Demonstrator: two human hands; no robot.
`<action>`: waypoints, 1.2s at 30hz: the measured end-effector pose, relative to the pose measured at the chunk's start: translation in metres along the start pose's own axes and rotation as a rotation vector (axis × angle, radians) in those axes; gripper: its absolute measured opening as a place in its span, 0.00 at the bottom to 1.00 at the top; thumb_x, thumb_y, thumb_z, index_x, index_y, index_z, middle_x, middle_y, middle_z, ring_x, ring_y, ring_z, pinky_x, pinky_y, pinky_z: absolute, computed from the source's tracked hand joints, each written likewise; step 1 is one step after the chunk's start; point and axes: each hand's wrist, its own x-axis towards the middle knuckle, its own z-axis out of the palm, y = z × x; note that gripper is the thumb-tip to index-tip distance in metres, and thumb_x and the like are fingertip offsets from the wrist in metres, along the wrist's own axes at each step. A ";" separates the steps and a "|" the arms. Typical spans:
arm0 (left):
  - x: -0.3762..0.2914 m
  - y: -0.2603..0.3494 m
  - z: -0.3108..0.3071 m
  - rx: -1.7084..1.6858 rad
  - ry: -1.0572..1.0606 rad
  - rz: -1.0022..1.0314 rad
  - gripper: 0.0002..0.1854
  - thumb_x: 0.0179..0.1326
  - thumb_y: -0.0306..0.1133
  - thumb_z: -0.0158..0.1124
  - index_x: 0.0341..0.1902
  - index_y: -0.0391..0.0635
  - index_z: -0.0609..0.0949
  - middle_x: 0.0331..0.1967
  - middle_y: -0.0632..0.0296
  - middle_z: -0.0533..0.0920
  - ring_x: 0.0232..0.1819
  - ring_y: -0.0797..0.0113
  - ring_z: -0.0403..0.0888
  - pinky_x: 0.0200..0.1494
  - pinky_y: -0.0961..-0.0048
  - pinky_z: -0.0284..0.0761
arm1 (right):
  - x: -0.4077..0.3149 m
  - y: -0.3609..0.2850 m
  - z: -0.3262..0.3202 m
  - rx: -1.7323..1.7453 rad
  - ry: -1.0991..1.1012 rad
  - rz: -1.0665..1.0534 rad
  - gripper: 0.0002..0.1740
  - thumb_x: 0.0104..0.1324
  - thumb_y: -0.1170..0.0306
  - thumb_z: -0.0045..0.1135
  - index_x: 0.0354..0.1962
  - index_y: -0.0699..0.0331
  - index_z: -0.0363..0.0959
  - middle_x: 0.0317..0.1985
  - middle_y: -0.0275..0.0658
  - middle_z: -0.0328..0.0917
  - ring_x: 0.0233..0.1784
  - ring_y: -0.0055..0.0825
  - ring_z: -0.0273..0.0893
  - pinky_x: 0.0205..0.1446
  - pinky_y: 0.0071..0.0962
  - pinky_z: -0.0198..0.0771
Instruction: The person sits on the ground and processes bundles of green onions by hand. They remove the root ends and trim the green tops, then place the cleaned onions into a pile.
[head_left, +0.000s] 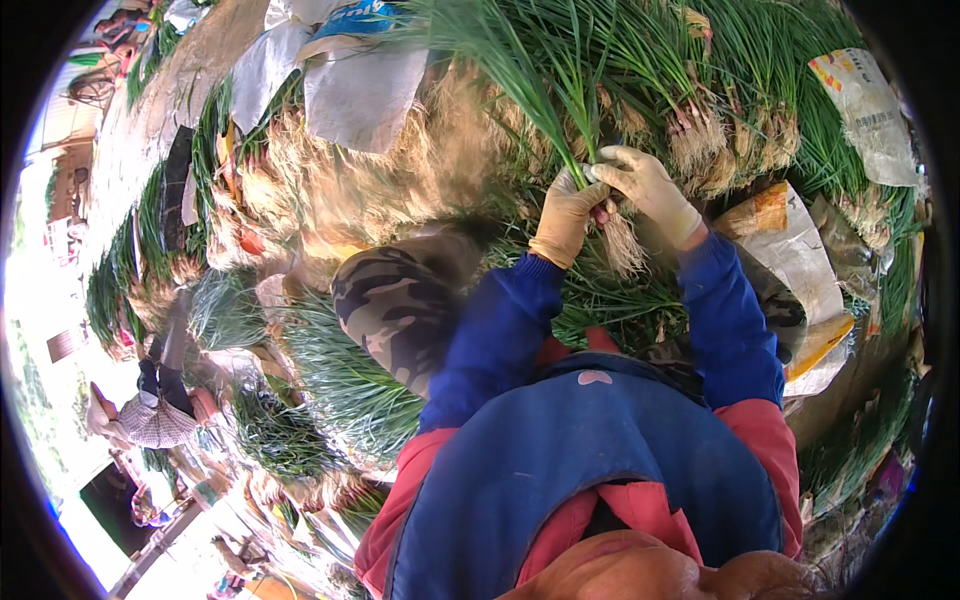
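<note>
A small bunch of long green allium plants (536, 112) with pale stringy roots (622, 244) is held in front of me. My left hand (570, 214), in a cream rubber glove, is closed around the stems just above the roots. Gloved alike, my right hand (649, 187) has its thumb and fingertips on the stems beside my left fingers; whether it pinches one stem is hard to tell. The leaves fan up and to the left. Below my hands, more green plants (622, 300) lie between my knees.
Rows of rooted green bundles (697, 127) stand across the far side. White printed sacks (866, 116) lie at the right, another white sack (364, 94) on the roots ahead. Loose leaves (352, 375) heap left of my camouflage-clad knee (397, 307). A person (157, 412) works farther left.
</note>
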 end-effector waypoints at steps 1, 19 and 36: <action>0.000 0.002 0.003 0.037 0.007 0.001 0.08 0.62 0.22 0.59 0.44 0.41 0.74 0.26 0.61 0.80 0.20 0.75 0.74 0.20 0.82 0.68 | 0.005 0.003 0.000 0.012 -0.056 0.022 0.18 0.66 0.59 0.57 0.39 0.68 0.75 0.29 0.36 0.75 0.35 0.24 0.76 0.39 0.27 0.72; 0.001 -0.008 0.000 0.100 0.188 -0.108 0.07 0.63 0.33 0.61 0.37 0.42 0.78 0.18 0.64 0.76 0.12 0.75 0.70 0.15 0.79 0.65 | -0.040 0.015 0.007 -0.460 -0.093 -0.122 0.16 0.66 0.64 0.59 0.39 0.72 0.74 0.37 0.39 0.79 0.37 0.22 0.75 0.44 0.23 0.72; 0.001 -0.031 0.004 -0.064 0.072 -0.129 0.11 0.70 0.39 0.51 0.42 0.45 0.75 0.23 0.63 0.78 0.17 0.73 0.73 0.16 0.80 0.67 | 0.002 0.006 0.008 0.096 0.207 0.150 0.19 0.68 0.55 0.54 0.39 0.65 0.74 0.22 0.31 0.72 0.18 0.18 0.67 0.22 0.21 0.66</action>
